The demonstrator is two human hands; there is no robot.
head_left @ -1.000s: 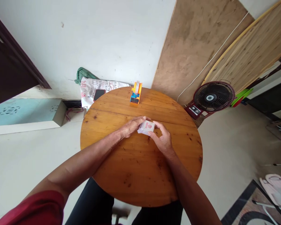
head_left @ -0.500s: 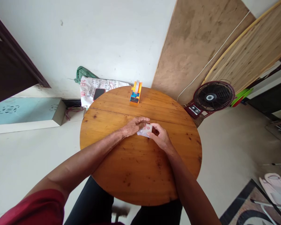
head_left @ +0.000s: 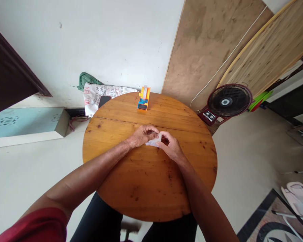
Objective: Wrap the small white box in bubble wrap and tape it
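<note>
A small whitish, partly see-through packet [head_left: 152, 143] is held between my two hands above the middle of the round wooden table [head_left: 141, 181]. My left hand [head_left: 144, 135] closes on its upper left side, thumb and fingers covering part of it. At its right edge, my right hand [head_left: 172, 146] pinches the packet between thumb and forefinger. The fingers hide much of it, and what is inside cannot be made out. Beyond the hands, near the far edge, stands an orange and blue tape dispenser [head_left: 143, 98] with a clear roll.
A dark red fan [head_left: 226, 102] stands right of the table. Behind the table's left edge lie a printed white sack [head_left: 92, 97] and a dark flat item [head_left: 104, 101]. A light blue box [head_left: 27, 122] is on the floor at left; a white wall rises behind.
My left thumb and fingers have moved over the packet's front, covering the red print seen before. The view has shifted slightly.
</note>
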